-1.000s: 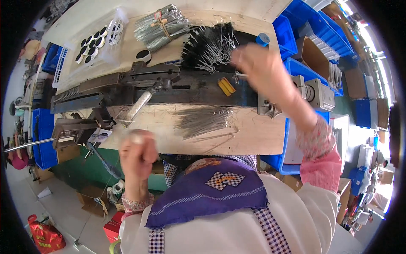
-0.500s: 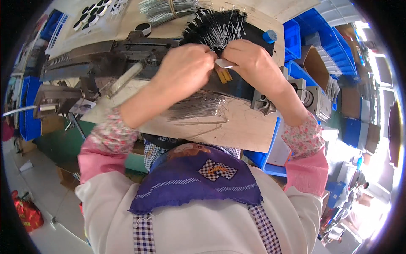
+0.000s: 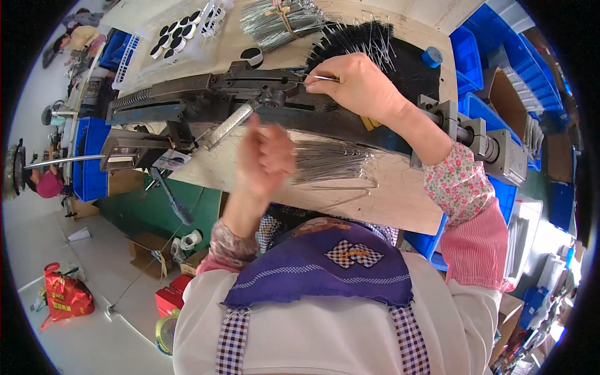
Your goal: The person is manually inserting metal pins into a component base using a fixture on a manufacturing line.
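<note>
My right hand [image 3: 353, 84] is closed in a pinch on a thin metal piece [image 3: 322, 77], a slim silvery strip or wire. It is held at the right end of a dark metal bench fixture [image 3: 206, 90] with a slotted bar and a coil spring. My left hand [image 3: 267, 153] is smeared by motion, just right of the fixture's grey lever handle [image 3: 230, 126]; whether it touches the handle I cannot tell. Beside it lies a bundle of thin bent wires [image 3: 331, 164]. Behind my right hand sits a heap of black-bristled wire brushes [image 3: 369, 40].
Tied wires [image 3: 281, 22] lie at the back, near a tray of black-and-white round pieces [image 3: 178, 42]. Blue tape [image 3: 432, 57] stands on the right. A motor-like unit [image 3: 481, 140] sits at the table's right edge, by blue bins [image 3: 469, 59].
My hands, together before, have parted. My left hand has dropped toward me beside the lever handle, while my right hand has come to the fixture's end. The view has shifted left.
</note>
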### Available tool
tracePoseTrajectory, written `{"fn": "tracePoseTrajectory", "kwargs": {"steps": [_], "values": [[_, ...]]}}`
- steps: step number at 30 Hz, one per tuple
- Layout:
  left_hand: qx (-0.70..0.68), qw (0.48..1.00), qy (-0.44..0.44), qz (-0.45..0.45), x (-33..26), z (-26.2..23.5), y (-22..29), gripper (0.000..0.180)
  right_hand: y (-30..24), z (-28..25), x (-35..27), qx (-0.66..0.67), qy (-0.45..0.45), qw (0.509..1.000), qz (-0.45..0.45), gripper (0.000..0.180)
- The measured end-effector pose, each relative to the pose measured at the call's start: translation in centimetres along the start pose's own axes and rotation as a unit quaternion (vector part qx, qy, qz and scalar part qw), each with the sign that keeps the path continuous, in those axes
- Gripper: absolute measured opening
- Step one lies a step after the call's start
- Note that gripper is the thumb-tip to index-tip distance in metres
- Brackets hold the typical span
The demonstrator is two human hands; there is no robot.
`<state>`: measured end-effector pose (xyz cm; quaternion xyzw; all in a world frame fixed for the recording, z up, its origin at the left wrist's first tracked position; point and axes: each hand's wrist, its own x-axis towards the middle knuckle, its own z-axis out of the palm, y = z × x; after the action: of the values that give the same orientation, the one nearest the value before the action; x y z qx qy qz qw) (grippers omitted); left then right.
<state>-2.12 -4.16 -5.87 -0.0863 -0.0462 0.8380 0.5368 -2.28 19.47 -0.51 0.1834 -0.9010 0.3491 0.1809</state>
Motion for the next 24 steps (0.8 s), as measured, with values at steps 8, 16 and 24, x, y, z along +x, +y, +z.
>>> {"fn": "tracePoseTrajectory", "kwargs": {"steps": [8, 16, 24], "values": [[0.55, 0.817, 0.125, 0.123, 0.1, 5.2, -2.5, 0.046, -0.2, 0.8, 0.5, 0.014, -0.046, 0.998, 0.04, 0.021], [0.735, 0.585, 0.266, 0.214, -2.9, -0.5, 0.6, 0.028, -5.4, 0.0, -3.9, -0.187, 0.028, 0.98, -0.059, 0.018], [0.464, 0.706, 0.371, 0.386, -8.5, -1.4, 7.8, 0.03, 3.8, 3.2, -10.9, -0.322, -0.03, 0.901, 0.288, 0.029]]}}
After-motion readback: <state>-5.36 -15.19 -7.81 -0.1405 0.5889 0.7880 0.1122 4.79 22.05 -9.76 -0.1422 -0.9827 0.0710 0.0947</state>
